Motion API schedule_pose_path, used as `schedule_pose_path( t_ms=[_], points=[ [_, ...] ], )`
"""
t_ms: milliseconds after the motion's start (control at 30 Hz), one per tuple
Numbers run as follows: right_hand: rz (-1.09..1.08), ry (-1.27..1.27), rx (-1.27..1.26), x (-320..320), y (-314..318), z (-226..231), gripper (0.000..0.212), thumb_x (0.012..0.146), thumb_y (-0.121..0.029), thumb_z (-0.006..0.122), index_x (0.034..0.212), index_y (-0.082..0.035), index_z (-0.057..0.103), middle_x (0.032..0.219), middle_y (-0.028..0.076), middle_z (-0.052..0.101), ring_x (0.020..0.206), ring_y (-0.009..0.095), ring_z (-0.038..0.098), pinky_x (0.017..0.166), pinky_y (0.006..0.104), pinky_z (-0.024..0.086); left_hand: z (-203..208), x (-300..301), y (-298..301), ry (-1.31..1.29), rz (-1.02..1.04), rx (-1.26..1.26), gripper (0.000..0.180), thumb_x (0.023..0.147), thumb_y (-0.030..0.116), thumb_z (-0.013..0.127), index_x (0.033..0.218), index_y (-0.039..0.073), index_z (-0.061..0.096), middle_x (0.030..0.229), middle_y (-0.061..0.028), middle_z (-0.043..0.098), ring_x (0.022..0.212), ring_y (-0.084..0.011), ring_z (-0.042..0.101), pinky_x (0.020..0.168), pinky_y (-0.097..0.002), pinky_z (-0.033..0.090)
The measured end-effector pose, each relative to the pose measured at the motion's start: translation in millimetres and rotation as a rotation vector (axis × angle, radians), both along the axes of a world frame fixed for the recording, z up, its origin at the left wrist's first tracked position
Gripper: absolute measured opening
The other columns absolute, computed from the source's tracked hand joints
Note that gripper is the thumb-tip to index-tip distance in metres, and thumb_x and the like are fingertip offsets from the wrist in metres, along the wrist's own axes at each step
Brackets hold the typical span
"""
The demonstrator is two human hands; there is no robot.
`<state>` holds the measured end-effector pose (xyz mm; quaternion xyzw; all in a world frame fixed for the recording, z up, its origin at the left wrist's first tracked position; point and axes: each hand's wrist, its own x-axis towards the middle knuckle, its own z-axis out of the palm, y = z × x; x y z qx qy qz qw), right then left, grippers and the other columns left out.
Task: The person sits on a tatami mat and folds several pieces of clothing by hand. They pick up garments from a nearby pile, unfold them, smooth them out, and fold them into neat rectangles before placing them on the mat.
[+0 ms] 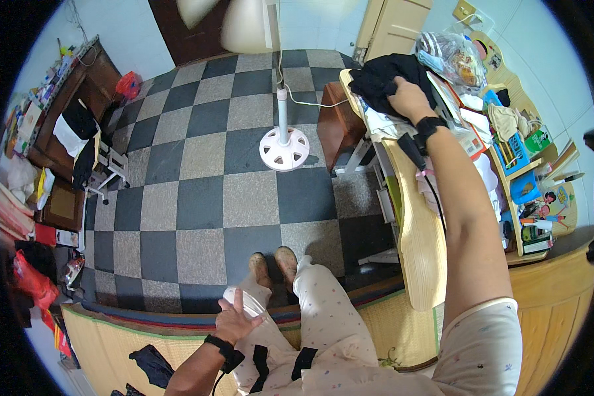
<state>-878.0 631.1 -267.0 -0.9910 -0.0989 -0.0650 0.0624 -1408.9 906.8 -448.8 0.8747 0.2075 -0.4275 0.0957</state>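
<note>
My right arm reaches out to the far right, where my right hand [409,100] is closed on a heap of black clothing [384,76] at the far end of the wooden desk [421,247]. The fingertips are partly sunk in the dark folds. White cloth [381,125] shows beneath the black heap. My left hand [236,322] rests by my left knee on the light patterned trousers [333,310], its fingers spread and holding nothing. Both wrists wear black straps with cables.
Books [467,135], a clear plastic bag [452,56] and a shelf with a blue pencil box [510,153] line the desk. A white fan stand [284,148] rises from the checkered floor. A small chair [112,162] draped with clothes stands left. Beneath me lies a woven mat [109,340].
</note>
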Motion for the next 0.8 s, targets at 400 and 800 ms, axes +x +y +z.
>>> schedule_pose_path(
  t_ms=[400,800],
  points=[
    [0.113,-0.01,1.203,-16,-62,82,0.026,0.091,-0.018,0.061,0.108,0.002,0.061,0.094,0.009,0.066,0.081,0.019,0.06,0.076,0.032,0.049,-6,-3,-1,-0.052,-0.023,0.004,0.123,0.073,0.084,0.047,0.151,0.004,-0.005,0.135,-0.0444,0.028,0.11,-0.0443,0.058,0.086,-0.0349,0.052],
    [0.305,0.538,1.359,-180,-7,122,0.025,0.092,-0.015,0.062,0.109,0.004,0.06,0.098,0.01,0.069,0.082,0.02,0.067,0.074,0.0324,0.055,31,-3,-18,-0.058,0.079,-0.018,0.114,0.075,0.077,0.053,0.153,0.013,0.0,0.145,-0.0418,0.018,0.122,-0.0484,0.049,0.099,-0.0398,0.045]
  ],
)
